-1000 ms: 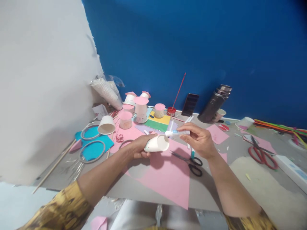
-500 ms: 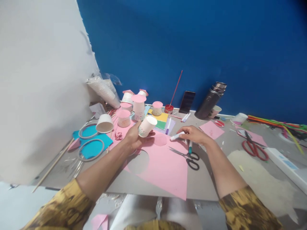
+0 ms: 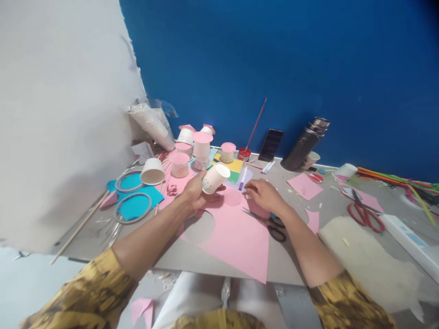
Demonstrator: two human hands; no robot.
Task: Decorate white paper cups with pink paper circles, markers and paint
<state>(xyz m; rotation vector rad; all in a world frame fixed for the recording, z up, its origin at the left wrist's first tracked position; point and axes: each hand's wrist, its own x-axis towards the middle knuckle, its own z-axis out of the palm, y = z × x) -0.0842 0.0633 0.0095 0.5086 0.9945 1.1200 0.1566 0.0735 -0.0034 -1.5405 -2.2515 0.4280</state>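
My left hand (image 3: 199, 192) is wrapped round a white paper cup (image 3: 214, 178) with small coloured marks, held tilted above the pink paper sheet (image 3: 236, 242). A round hole is cut in that sheet. My right hand (image 3: 264, 196) is closed low over the table, its fingertips beside a pink paper circle (image 3: 232, 197). A small white bit shows under those fingers; what they hold is mostly hidden. Just above the fingertips lies a white and purple marker (image 3: 243, 178). Black-handled scissors (image 3: 274, 228) rest on the sheet, partly under my right wrist.
Several cups with pink paper discs (image 3: 202, 137) stand at the back left, near stacked paper cups (image 3: 151, 123). Grey rings (image 3: 133, 208) lie on blue paper at left. A phone (image 3: 270, 145) and dark flask (image 3: 303, 144) stand along the wall. Red scissors (image 3: 366, 214) lie at right.
My right hand has turned and drawn its fingers in, so the white tube seen in it earlier is now mostly hidden. The cup in my left hand tilts slightly more.
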